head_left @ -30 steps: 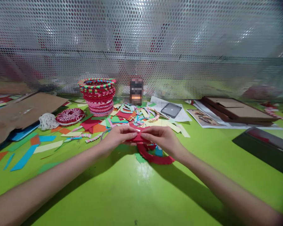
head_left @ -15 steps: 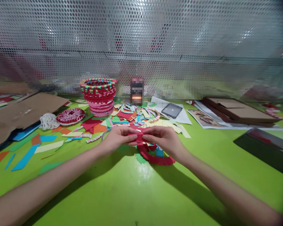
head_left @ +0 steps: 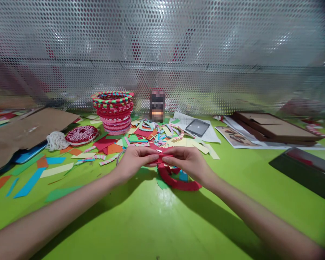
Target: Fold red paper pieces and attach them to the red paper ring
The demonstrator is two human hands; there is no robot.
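While the left hand (head_left: 137,159) and right hand (head_left: 188,161) pinch red paper (head_left: 160,158) between nearly closed fingertips, seemingly pressing it, that paper and a curved red band (head_left: 180,184) are just nearside of the scrap pile (head_left: 144,133).

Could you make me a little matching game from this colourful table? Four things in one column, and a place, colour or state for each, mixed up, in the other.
Things
1. Left hand and right hand
2. White yarn
3. Flat grey device
4. Tapering stack of rings

Places, colours, states
A. Lying on a white sheet
B. Pink near the bottom, striped with green at the top
C. Pinching a red piece with the fingertips
D. Beside a round red-and-white piece

Right pairs: 1-C, 2-D, 3-A, 4-B
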